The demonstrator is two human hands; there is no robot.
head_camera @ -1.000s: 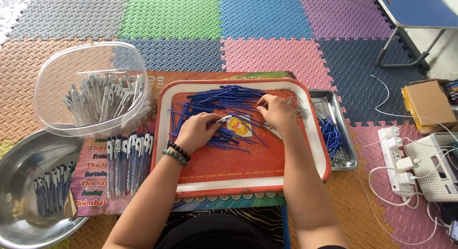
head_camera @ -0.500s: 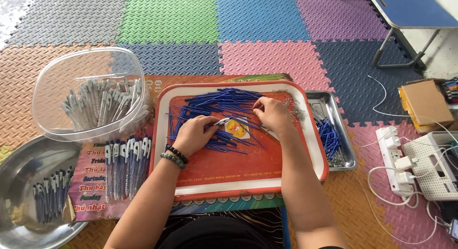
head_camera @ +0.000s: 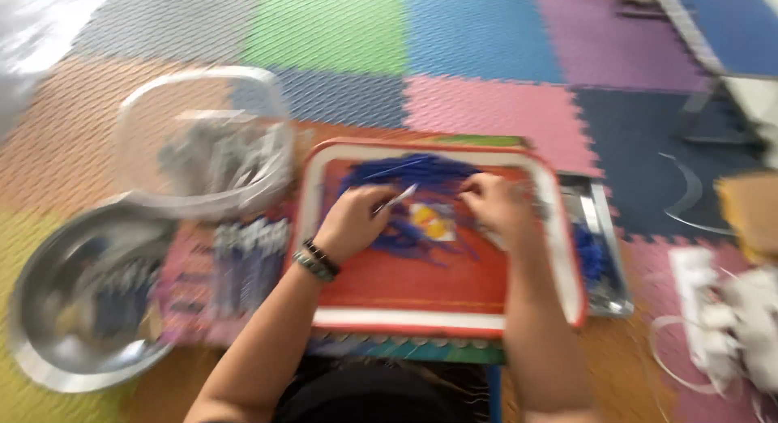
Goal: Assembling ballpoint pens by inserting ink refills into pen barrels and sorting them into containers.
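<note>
Foam mats and red tray (head_camera: 438,297) now blur as the head swung; left hand (head_camera: 352,220) still pinches a pen (head_camera: 397,200), right hand (head_camera: 494,200) grips blue refills (head_camera: 405,176).

You are sitting on the floor of what looks like a home room turned into a small piecework spot. Interlocking foam mats (head_camera: 478,107) in many colours cover the floor, the kind laid in a living or play room. Around you stand an orange tray (head_camera: 438,297), a clear plastic tub (head_camera: 203,139), a steel bowl (head_camera: 49,342) and a white power strip (head_camera: 697,289) with loose cables. A folding table's leg (head_camera: 689,34) shows at the upper right.
</note>
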